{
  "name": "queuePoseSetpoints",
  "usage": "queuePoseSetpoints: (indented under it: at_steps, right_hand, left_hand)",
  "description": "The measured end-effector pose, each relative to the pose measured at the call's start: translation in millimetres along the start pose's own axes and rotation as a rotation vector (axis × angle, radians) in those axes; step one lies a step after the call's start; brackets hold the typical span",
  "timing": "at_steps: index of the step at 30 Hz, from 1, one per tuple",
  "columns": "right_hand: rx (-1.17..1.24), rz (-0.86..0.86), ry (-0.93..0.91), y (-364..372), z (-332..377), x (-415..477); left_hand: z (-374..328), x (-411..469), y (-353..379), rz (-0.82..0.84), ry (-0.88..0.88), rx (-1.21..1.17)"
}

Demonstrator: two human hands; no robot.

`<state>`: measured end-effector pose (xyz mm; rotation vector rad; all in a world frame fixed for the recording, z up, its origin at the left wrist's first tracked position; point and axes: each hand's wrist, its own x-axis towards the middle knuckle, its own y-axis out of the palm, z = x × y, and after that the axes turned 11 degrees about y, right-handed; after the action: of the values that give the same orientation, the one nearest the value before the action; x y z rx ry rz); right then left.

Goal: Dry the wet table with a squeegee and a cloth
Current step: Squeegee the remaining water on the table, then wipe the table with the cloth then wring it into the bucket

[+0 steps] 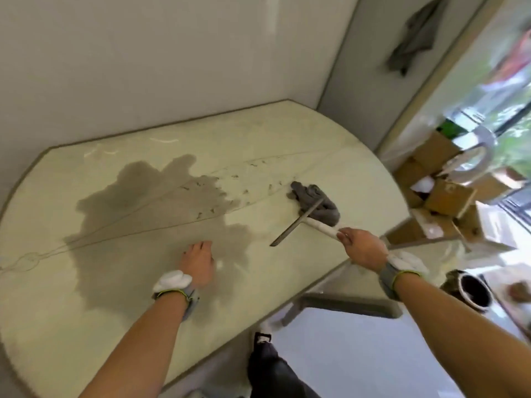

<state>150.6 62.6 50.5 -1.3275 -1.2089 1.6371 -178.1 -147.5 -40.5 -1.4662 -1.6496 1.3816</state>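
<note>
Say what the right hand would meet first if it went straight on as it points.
Likely the grey cloth, just beyond the squeegee that the right hand grips; contact is unclear.

You're facing open pale oval tabletop (273, 145) leftward; a crumpled grey cloth (309, 193) is sitting right, white wall (143, 67) bounding behind.

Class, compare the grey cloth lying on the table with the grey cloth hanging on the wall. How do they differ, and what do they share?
The crumpled grey cloth on the table lies bunched in a heap, while the grey cloth on the wall hangs draped downward. The table cloth lies at the blade of the grey-bladed, white-handled squeegee, while the wall cloth hangs apart from any tool. Both are grey fabric.
</note>
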Motion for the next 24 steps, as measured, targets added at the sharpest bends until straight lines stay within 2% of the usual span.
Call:
queuePoseSetpoints:
  at_steps: [4,11,20,24]
  right_hand:
    - [0.034,0.006,0.258,10,-73,-19]
    - [-0.186,0.063,0.398,17,-86,-19]
    - [-0.236,0.234,0.248,6,-94,38]
    - [-0.146,0.189,0.151,-15,-68,89]
  left_hand:
    - [-60,20,14,0.079,0.146,-0.026]
    - [-109,48,29,0.156,0.246,0.062]
    - [-133,87,32,0.167,0.173,0.090]
    - [-139,97,36,0.159,0.098,0.045]
